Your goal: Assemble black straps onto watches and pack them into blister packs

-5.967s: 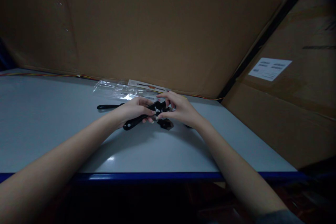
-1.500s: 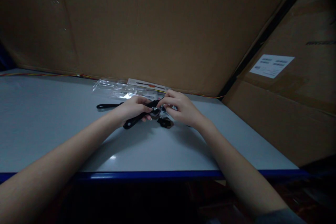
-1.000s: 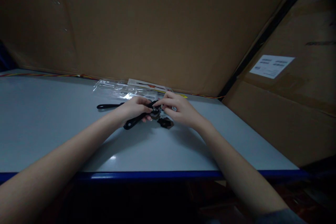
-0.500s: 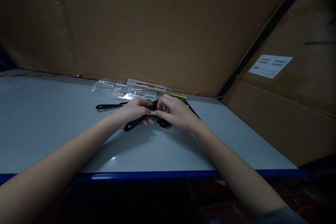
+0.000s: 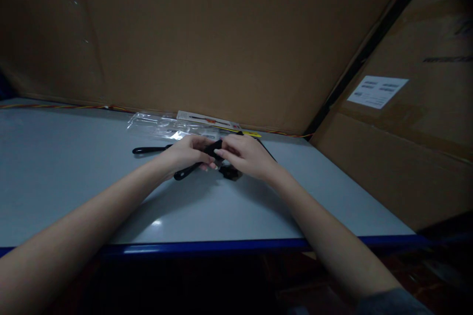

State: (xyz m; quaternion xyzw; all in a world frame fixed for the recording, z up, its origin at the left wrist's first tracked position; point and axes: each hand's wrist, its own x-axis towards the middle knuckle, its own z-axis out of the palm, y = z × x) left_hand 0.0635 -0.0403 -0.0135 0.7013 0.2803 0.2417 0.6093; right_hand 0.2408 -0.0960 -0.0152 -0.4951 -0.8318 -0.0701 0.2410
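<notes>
My left hand [image 5: 188, 153] is closed round a black-handled tool [image 5: 183, 173], whose handle end with a small hole sticks out below the fingers. My right hand [image 5: 248, 155] pinches the black upper part of the same tool, thumb and fingers meeting close beside the left fingertips. Its working end is hidden by the hands, so I cannot tell its exact kind. Just under the right fingers is a small dark object [image 5: 229, 172] with an uneven outline. Left of my left wrist, a second black handle [image 5: 150, 149] lies on the table, its other end behind the hand.
Clear plastic packaging [image 5: 153, 125] and a printed card [image 5: 207, 119] lie behind the hands, beside a yellow strip [image 5: 253, 134]. Twisted wires [image 5: 55, 106] run along the back of the grey table [image 5: 207, 211]. Cardboard [image 5: 221, 49] walls stand behind and right; a blue edge [image 5: 207, 247] runs along the front.
The right fingers have shifted slightly up along the black part, and a little more of it shows between the hands. The left hand keeps its hold; the view has moved slightly.
</notes>
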